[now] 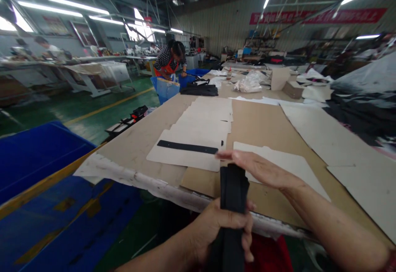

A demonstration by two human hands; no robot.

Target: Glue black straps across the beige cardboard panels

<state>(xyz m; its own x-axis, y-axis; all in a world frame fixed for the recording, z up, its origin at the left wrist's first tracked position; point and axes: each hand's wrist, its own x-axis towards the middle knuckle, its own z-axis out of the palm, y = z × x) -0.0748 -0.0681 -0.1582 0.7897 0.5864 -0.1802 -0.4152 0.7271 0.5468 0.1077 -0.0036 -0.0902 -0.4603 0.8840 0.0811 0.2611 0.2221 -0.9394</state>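
Observation:
A bundle of black fabric strips (233, 189) stands nearly upright at the table's front edge. My left hand (219, 224) is closed around its middle, with the thumb across the front. Just above the bundle's top end, my right hand (260, 168) is stretched out flat, palm down and fingers pointing left; whether it touches the strips I cannot tell. Near those fingertips, one black strip (187, 147) lies across the nearest cream-coloured sheet (173, 158). More such sheets overlap in a row (206, 113) running away from me.
Another cream sheet (278, 160) lies under my right forearm, and larger sheets (365, 181) cover the table's right side. Blue bins (37, 152) stand at the left. Beyond the table, a person in an orange apron (168, 67) bends over a blue bin. Plastic bags (252, 81) lie further back.

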